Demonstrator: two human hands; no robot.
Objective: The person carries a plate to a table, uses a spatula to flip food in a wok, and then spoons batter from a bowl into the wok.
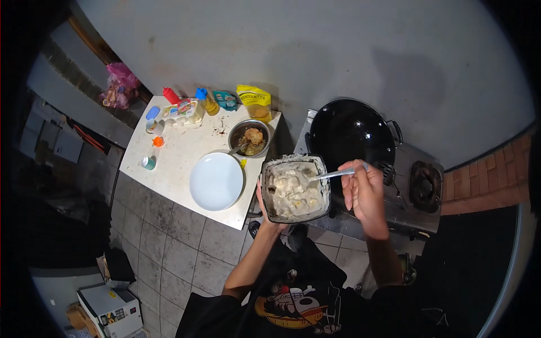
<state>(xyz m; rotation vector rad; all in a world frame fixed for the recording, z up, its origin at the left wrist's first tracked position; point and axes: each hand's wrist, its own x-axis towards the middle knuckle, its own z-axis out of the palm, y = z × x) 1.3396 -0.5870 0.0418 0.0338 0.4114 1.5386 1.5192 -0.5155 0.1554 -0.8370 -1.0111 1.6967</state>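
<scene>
Square black-rimmed bowl (296, 188) of pale batter in left grip (269, 217), silver metal spoon (332, 173) pinched in right grip (360, 188).

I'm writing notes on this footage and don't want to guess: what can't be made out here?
All in the head view:
- Utensil tip: buried in the pale mixture, so its type is unclear.
- Most of the left hand: behind the square bowl.
- Wok's near part: behind that bowl and the right hand.
- Yellow pouch: small print too tiny.
</scene>
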